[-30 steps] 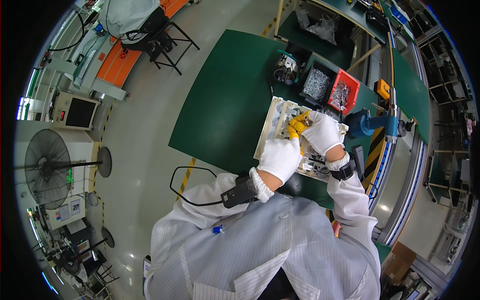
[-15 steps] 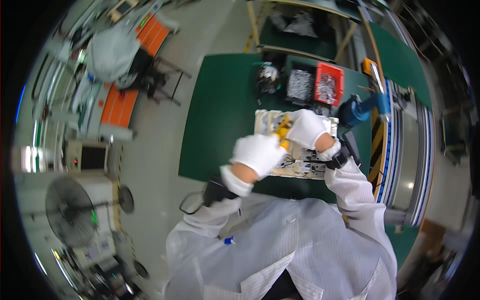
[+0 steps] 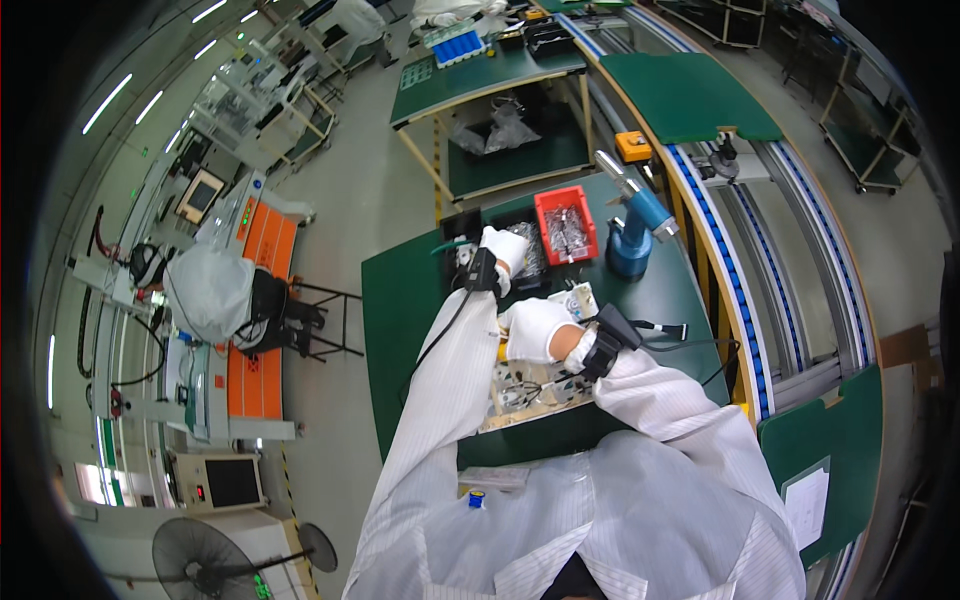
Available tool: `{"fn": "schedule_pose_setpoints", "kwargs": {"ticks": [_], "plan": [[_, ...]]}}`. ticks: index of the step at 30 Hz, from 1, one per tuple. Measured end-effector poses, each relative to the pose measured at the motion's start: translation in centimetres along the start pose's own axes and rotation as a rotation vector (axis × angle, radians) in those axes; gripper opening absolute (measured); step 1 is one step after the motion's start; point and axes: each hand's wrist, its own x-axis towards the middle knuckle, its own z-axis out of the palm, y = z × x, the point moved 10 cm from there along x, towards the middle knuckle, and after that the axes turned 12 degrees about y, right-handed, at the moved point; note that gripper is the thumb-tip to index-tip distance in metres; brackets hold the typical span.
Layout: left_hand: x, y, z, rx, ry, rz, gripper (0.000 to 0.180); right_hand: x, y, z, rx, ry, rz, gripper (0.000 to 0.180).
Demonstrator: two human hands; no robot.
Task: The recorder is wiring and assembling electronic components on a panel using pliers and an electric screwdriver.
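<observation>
My left hand (image 3: 507,250), in a white glove, reaches over the dark bins at the back of the green table; its fingertips are hard to make out. Beside it are a black bin (image 3: 460,228) with pale items and another black bin (image 3: 533,265) of small metal parts. My right hand (image 3: 536,330), gloved too, is closed over a cream board (image 3: 575,393) with wires and small parts on it. A bit of a yellow tool (image 3: 502,351) shows under its fingers; the rest is hidden, so its kind is unclear.
A red bin (image 3: 590,240) of small metal parts stands right of the black ones. Beyond it is a blue tool with a metal barrel (image 3: 650,212). A conveyor with blue rollers (image 3: 735,280) runs along the right. A person (image 3: 210,290) sits at the left.
My left hand has let go of the yellow tool and moved forward to the bins. My right hand stays over the board. The view has tilted up, showing more of the room ahead.
</observation>
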Motion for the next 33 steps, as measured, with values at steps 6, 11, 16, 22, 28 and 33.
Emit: {"fn": "schedule_pose_setpoints", "kwargs": {"ticks": [6, 11, 16, 22, 28, 33], "plan": [[0.9, -1.1, -6.7, -0.218, 0.293, -0.106, 0.024, -0.5, 0.8, -1.8, -0.022, -0.051, 0.06, 0.03], [-7.9, -8.1, -7.6, -0.964, 0.575, -0.501, 0.03, -0.5, 2.0, -2.1, -0.008, 0.003, 0.09, 0.031], [-24.8, -18.7, 7.9, -0.307, 0.129, -0.851, 0.025, -0.2, -0.1, -1.6, -0.009, -0.034, 0.036, 0.032], [-36.2, -20.1, 12.6, 0.105, -0.179, -0.878, 0.015, 0.0, 0.4, -1.3, -0.003, 0.043, 0.002, 0.031], [-29.9, -12.4, -2.9, -0.785, 0.394, -0.849, 0.022, 0.3, 1.7, -0.8, -0.03, 0.043, 0.052, 0.033], [-27.6, -3.7, -11.2, -1.191, 0.417, -0.735, 0.026, 0.7, 1.4, -0.6, -0.002, 0.078, -0.015, 0.033]]}}
